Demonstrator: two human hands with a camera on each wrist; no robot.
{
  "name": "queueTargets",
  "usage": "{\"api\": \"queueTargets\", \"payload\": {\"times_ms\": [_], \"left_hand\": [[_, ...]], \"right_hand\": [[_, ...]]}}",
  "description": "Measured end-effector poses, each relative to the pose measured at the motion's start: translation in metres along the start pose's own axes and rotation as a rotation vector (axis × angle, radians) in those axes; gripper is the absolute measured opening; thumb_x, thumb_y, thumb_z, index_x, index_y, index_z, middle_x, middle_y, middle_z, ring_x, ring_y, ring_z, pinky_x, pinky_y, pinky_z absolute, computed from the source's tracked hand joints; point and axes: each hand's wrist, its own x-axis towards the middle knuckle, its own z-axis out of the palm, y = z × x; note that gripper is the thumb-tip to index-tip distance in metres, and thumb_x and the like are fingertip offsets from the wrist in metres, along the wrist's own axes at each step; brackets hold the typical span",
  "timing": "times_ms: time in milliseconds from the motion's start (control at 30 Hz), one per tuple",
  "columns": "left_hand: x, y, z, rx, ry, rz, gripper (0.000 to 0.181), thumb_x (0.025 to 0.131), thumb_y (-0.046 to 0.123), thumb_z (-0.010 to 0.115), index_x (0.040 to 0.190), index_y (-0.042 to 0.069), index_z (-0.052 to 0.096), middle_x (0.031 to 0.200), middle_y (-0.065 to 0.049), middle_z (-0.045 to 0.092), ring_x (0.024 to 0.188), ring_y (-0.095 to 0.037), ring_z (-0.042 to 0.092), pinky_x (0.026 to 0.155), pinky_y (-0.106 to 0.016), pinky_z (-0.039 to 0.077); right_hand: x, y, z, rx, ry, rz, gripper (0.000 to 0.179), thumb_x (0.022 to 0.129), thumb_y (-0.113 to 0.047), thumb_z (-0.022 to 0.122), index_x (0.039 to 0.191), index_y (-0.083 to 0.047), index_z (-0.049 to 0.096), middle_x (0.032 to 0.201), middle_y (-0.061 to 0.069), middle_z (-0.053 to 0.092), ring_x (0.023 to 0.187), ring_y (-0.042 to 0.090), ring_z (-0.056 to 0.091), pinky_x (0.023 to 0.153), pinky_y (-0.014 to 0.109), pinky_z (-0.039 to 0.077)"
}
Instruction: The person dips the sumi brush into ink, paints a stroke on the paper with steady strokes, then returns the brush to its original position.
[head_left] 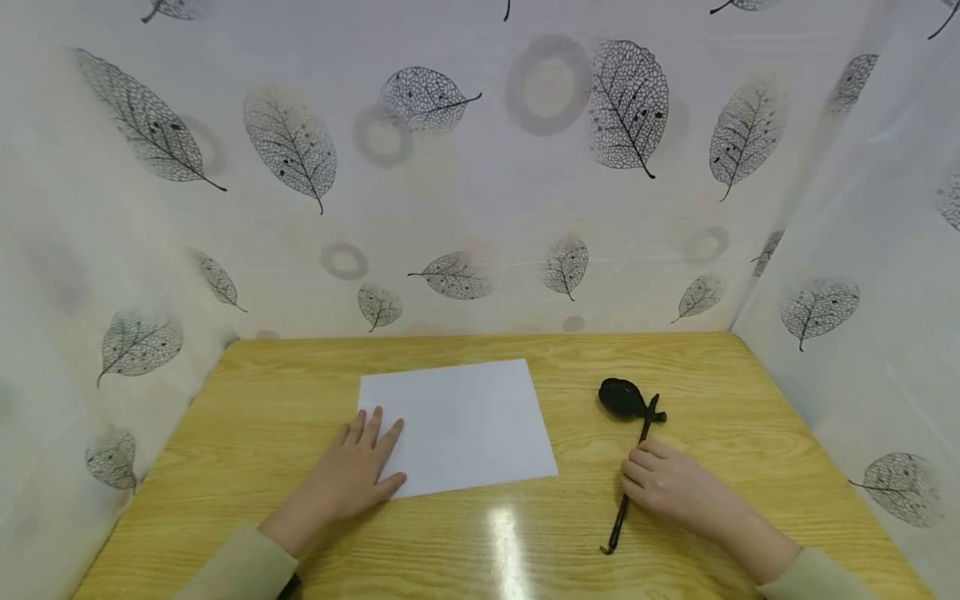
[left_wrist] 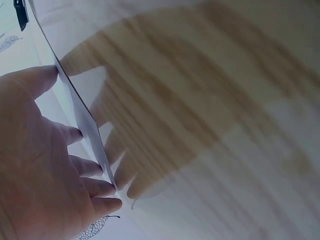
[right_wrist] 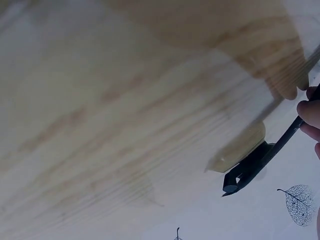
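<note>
A white sheet of paper (head_left: pixel 465 425) lies on the wooden table. My left hand (head_left: pixel 351 475) rests on its left edge, fingers spread and thumb at the near left corner; in the left wrist view the fingertips reach that paper edge. To the right of the sheet, my right hand (head_left: pixel 663 483) grips a slim black calligraphy brush (head_left: pixel 619 523) around its middle. The brush's hanging loop points toward me. Its far end lies across the stem of a small black leaf-shaped ink dish (head_left: pixel 621 397). In the right wrist view the fingertips (right_wrist: pixel 309 111) pinch the shaft.
Behind the yellow wood-grain table (head_left: pixel 300 367) hangs a pale curtain (head_left: pixel 480 192) with a leaf print, which also closes in both sides. A small dark object (head_left: pixel 290 587) shows partly beside the left sleeve at the near side.
</note>
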Motion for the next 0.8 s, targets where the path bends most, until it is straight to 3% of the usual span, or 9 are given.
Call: {"api": "queueTargets", "payload": {"times_ms": [100,800], "left_hand": [[0.001,0.002,0.0,-0.005,-0.007,0.004,0.082,0.103,0.052,0.063,0.165,0.004,0.036,0.169,-0.037,0.024,0.156,-0.06,0.023,0.125,-0.073,0.027],[0.01,0.02,0.002,-0.03,-0.017,0.081,0.08,0.105,0.051,0.061,0.165,0.004,0.036,0.172,-0.032,0.021,0.161,-0.05,0.023,0.13,-0.064,0.025]], "right_hand": [[0.0,0.0,-0.001,-0.011,0.019,-0.023,0.07,0.113,0.004,0.008,0.086,-0.013,0.071,0.09,-0.002,0.074,0.083,0.015,0.066,0.083,0.034,0.06],[-0.001,0.015,-0.01,-0.079,0.134,0.001,0.066,0.114,0.004,0.016,0.095,-0.009,0.077,0.092,0.003,0.075,0.083,0.019,0.07,0.079,0.036,0.059]]}}
